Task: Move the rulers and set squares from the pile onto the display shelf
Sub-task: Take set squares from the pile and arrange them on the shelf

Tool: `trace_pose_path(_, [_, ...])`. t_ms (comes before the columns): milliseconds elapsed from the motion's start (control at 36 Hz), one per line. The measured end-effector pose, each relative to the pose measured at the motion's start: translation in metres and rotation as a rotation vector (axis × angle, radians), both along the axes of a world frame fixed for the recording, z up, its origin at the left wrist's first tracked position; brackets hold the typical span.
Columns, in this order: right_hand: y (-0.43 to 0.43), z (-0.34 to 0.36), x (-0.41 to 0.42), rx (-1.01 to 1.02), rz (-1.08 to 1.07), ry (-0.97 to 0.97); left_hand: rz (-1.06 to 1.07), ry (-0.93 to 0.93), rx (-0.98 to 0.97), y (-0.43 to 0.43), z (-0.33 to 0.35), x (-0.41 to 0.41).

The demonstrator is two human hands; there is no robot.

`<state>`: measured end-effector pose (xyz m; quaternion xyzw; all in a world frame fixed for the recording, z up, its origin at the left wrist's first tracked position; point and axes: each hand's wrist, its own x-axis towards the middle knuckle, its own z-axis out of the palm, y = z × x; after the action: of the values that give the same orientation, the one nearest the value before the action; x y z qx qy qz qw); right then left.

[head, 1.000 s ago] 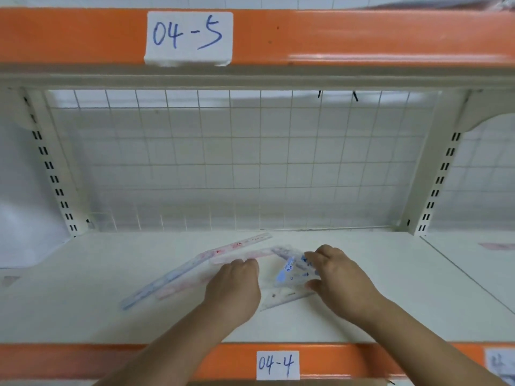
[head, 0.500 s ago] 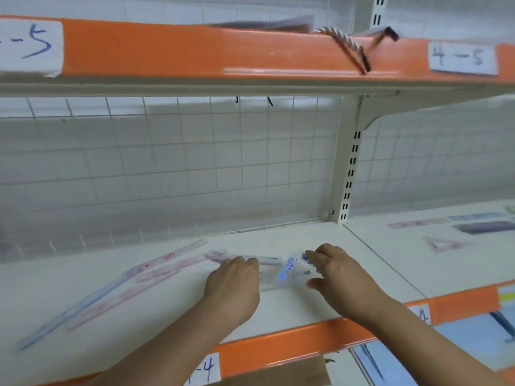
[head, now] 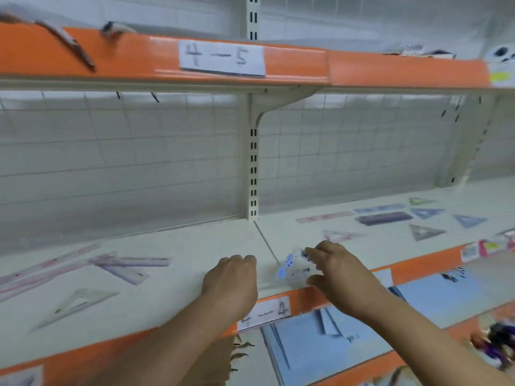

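Observation:
My right hand (head: 334, 268) pinches a clear plastic packet with blue print (head: 292, 267) just above the front of the white display shelf (head: 195, 254). My left hand (head: 232, 280) hovers beside it with curled fingers and holds nothing. Long pink and blue rulers (head: 47, 266), a purple-tinted ruler (head: 131, 263) and a clear set square (head: 78, 302) lie on the left bay. On the right bay lie several rulers (head: 384, 217) and set squares (head: 425, 232).
An upright slotted post (head: 253, 168) divides the two bays. A wire grid (head: 125, 151) backs the shelf. The upper orange shelf edge (head: 306, 65) carries a "4-5" label. A lower shelf (head: 348, 330) holds blue sheets.
The view has swung to the right, showing the right bay. Both hands moved right along the shelf, away from the long rulers, with the clear packet still in my right hand.

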<state>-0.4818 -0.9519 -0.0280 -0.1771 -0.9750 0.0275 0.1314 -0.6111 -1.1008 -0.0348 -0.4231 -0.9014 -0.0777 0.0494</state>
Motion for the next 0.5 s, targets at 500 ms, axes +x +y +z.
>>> trace_pose_path(500, [0.124, -0.007, 0.125, -0.009, -0.114, -0.032, -0.139, -0.07, -0.047, 0.147, -0.001, 0.107])
